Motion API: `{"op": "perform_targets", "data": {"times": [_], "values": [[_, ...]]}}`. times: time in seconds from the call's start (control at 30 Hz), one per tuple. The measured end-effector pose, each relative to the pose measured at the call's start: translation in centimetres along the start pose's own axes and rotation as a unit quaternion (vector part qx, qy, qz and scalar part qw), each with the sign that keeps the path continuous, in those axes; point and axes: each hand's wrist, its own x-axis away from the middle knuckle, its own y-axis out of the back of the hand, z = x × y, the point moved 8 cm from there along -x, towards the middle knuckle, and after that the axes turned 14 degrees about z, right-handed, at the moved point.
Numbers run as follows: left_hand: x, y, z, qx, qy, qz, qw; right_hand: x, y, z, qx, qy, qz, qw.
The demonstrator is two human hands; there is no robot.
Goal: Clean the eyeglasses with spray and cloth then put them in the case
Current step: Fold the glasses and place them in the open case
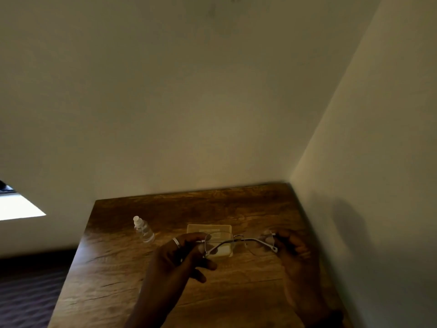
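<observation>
Thin metal-framed eyeglasses hang in the air above the wooden table, held at both ends. My left hand, a ring on one finger, pinches the left end of the frame. My right hand pinches the right end near the hinge. A small clear spray bottle with a white cap lies on its side at the table's left. Directly under the glasses lies a pale yellowish flat rectangle; I cannot tell whether it is the cloth or the case.
The table stands in a corner, with a beige wall behind and another wall close on the right. Its left edge drops to a dark floor. A bright window patch shows at far left.
</observation>
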Motion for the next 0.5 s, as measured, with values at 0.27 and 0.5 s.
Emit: {"op": "perform_targets", "data": {"times": [0.27, 0.5], "values": [[0.5, 1.2, 2.2, 0.064, 0.042, -0.037, 0.996, -0.2, -1.1, -2.1, 0.034, -0.033, 0.03, 0.998], [1.1, 2.9, 5.0, 0.059, 0.084, -0.079, 0.992, 1.6, -1.3, -6.0, 0.041, -0.144, 0.092, 0.984]]}}
